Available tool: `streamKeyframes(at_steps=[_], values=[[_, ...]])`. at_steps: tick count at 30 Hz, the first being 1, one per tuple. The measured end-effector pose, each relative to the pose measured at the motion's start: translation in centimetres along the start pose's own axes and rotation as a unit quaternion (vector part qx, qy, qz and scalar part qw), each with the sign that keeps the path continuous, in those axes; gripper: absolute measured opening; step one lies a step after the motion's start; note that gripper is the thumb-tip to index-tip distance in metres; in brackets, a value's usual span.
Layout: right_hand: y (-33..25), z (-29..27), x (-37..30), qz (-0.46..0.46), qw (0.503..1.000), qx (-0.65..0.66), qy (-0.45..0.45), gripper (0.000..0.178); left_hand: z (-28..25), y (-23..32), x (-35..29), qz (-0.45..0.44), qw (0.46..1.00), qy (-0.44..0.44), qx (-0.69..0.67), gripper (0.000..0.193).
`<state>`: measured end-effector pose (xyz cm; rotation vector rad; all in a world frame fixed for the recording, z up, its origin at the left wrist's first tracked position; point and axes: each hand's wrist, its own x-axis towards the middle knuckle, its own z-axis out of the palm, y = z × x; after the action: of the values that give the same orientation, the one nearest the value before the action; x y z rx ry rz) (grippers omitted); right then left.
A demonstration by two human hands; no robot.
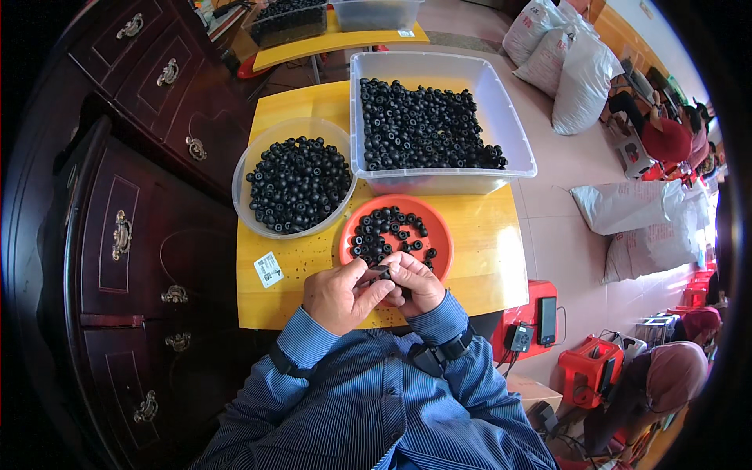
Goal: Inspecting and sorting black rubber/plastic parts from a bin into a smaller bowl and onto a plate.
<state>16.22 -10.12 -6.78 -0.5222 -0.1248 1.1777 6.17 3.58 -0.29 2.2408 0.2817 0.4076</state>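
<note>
In front of my chest, both hands meet over the near rim of a round orange plate (445, 235). The plate holds loose black ring-shaped parts (385, 227), each with a hole through it. My right hand (419, 286) is closed in a pinch round a small black part (382, 272). My left hand (337, 298) is closed too, its thumb and forefinger pressed close to that same part. Whatever else may lie between the left fingers is hidden. Beyond the plate stand a round clear tub (244, 205) and a large clear bin (526, 166), both holding many such black parts.
These containers stand on a yellow table (478, 274), with a printed label (268, 269) at its left. Dark wooden drawers (117, 235) line my left side. A red stool (521, 321) bears a black device at right. White sacks (583, 86) and other people (666, 384) are farther right.
</note>
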Motion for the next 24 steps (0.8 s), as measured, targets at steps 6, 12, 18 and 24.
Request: streamKeyframes(at_steps=[6,12,18,24], values=[[0.4,0.1,0.0,-0.011,0.999,-0.004,0.038,0.011,0.1,-0.5,-0.2,-0.007,0.999,-0.017,0.047,0.034],[0.6,0.0,0.1,-0.017,0.999,0.014,0.039,0.012,0.4,-0.7,-0.3,-0.013,0.996,-0.046,0.078,0.037],[0.2,0.8,0.1,-0.010,0.999,0.016,0.043,0.012,0.3,-0.5,-0.6,-0.011,0.999,-0.022,0.038,0.029],[0.4,1.6,0.3,-0.017,0.999,-0.009,0.029,0.011,-0.3,0.7,-0.2,0.000,0.998,0.057,-0.041,0.025]])
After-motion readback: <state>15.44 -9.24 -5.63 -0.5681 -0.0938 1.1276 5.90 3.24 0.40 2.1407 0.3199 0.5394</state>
